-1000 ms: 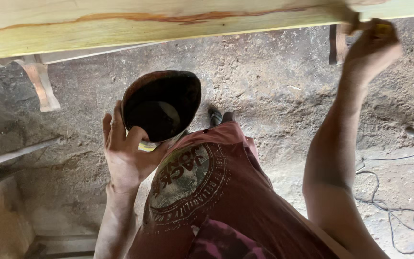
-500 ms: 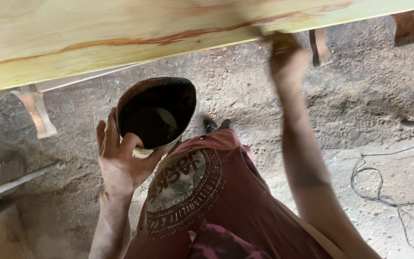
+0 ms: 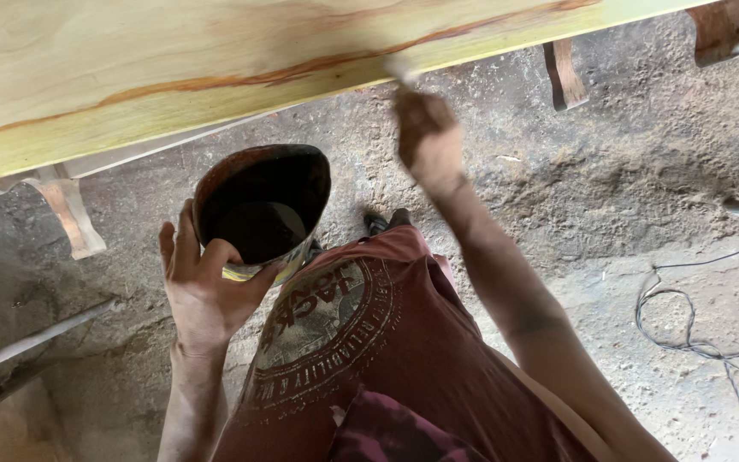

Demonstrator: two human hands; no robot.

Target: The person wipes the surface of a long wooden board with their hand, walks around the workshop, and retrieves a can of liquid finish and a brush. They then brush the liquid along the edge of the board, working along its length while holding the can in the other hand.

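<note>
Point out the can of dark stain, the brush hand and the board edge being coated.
can (image 3: 260,214), head view, on the dark liquid inside
right hand (image 3: 428,141), head view, on the back of the hand
board (image 3: 215,60), head view, on its pale face near the edge

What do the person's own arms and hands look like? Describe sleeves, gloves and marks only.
Both arms are bare from wrist to above the elbow, with no sleeves in view. The left hand and right hand wear no gloves, rings or watch. Dark smudges and stains mark the fingers and the right forearm. A maroon printed shirt covers the torso.
</note>
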